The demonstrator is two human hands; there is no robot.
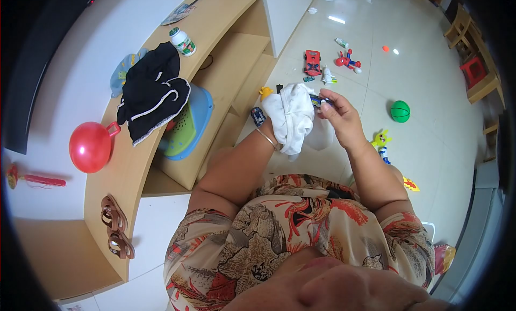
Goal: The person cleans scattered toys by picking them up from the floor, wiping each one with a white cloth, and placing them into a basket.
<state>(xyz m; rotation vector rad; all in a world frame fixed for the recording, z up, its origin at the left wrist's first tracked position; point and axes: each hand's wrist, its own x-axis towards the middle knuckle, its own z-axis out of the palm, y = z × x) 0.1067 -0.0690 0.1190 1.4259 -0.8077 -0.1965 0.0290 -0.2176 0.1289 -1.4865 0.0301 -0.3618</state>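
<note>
A white cloth [290, 115] is draped over my left hand [272, 127], hiding its fingers; the bangled wrist shows below it. To the right, my right hand [342, 117] is closed, thumb against fingers, on a small dark blue object [317, 100] with light markings. One end of that object disappears behind the cloth, so its kind is unclear. Beside the cloth on the left are a yellow toy [265, 92] and a dark blue toy car [258, 116].
Beyond my hands, a red toy car [312, 63], a red-and-blue figure [348, 60] and a green ball [400, 111] lie on the tiled floor. The wooden cabinet [226, 18] at left bears black clothing [153, 90], a white bottle [183, 42], a red ball [90, 147] and brown sandals [114, 219].
</note>
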